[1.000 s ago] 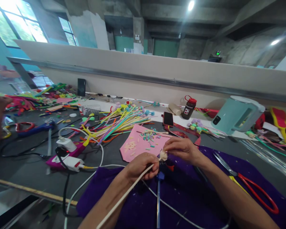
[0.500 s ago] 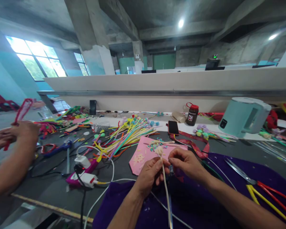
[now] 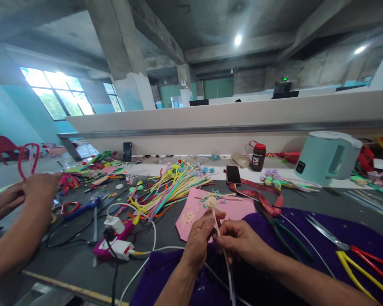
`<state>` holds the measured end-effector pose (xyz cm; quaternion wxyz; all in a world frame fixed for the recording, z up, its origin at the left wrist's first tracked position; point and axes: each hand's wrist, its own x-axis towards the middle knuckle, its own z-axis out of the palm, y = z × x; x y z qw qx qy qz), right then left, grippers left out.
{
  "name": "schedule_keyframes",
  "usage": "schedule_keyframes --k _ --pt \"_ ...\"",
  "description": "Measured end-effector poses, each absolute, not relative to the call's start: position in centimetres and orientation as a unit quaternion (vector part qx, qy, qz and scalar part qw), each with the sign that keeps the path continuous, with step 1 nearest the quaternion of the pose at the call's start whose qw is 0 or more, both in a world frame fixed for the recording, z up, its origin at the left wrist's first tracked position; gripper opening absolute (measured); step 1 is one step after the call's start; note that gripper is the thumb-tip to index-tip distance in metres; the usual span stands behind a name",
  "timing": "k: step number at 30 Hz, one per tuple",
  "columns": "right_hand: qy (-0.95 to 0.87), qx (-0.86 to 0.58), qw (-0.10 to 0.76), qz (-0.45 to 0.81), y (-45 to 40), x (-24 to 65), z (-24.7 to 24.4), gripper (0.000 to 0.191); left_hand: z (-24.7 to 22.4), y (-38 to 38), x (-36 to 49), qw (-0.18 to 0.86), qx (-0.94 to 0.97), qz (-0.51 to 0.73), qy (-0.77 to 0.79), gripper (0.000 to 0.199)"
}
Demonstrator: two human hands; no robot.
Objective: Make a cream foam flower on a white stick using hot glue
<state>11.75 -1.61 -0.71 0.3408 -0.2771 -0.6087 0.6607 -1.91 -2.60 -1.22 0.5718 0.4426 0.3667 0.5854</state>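
Observation:
A cream-coloured flower (image 3: 211, 202) on a long pale stem (image 3: 224, 251) stands above my fingers. Just below its head, my left hand (image 3: 201, 231) pinches the stem between thumb and fingers. Closed on the same stem a little lower is my right hand (image 3: 239, 240), its thumb and forefinger together. Behind the flower lies a pink sheet (image 3: 185, 227) with small cream and teal bits on it. Purple cloth (image 3: 156, 272) spreads beneath my forearms.
Colourful stems (image 3: 169, 191) lie behind a power strip (image 3: 127, 233). Green-handled pliers (image 3: 285, 238) and red-and-yellow-handled scissors (image 3: 347, 246) rest at right, below a kettle (image 3: 325, 157). At left, another person's hands hold a red loop (image 3: 28, 159).
My right hand has moved down and left onto the stem, uncovering the pliers. At left, the other person's red loop has opened wider. The view has shifted slightly.

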Motion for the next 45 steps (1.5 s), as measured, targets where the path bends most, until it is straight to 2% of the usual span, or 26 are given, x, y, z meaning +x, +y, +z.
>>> schedule_keyframes --k 4,9,21,27,33,35,38,45 --pt "-0.621 -0.291 0.365 0.630 -1.8 11.8 -0.1 0.023 -1.1 -2.3 -2.2 0.625 0.362 0.590 0.360 0.033" --pt "-0.619 -0.308 0.355 0.630 -1.7 11.5 -0.9 0.023 -0.8 -2.1 -2.6 0.622 0.321 0.613 0.366 0.031" --pt "-0.602 -0.329 0.349 0.638 -1.7 10.2 -1.9 0.031 -0.7 -2.4 -2.4 0.553 0.379 0.603 0.432 0.032" --pt "-0.632 -0.341 0.314 0.621 -0.9 10.8 -1.6 0.033 -0.7 -2.2 -2.6 0.547 0.405 0.592 0.431 0.027" --pt "-0.651 -0.354 0.439 0.508 1.5 13.8 0.9 0.018 -0.5 -2.2 -3.2 0.604 0.441 0.492 0.445 0.029" --pt "-0.677 -0.332 0.459 0.470 2.2 14.7 1.4 0.019 -0.4 -2.3 -3.1 0.598 0.471 0.455 0.463 0.026" --pt "-0.713 -0.313 0.426 0.460 2.8 15.4 1.5 0.024 -0.6 -2.2 -2.7 0.562 0.516 0.417 0.494 0.021" --pt "-0.774 -0.278 0.299 0.484 3.3 15.7 1.3 0.021 -1.6 -2.0 -2.0 0.498 0.593 0.363 0.518 0.019"
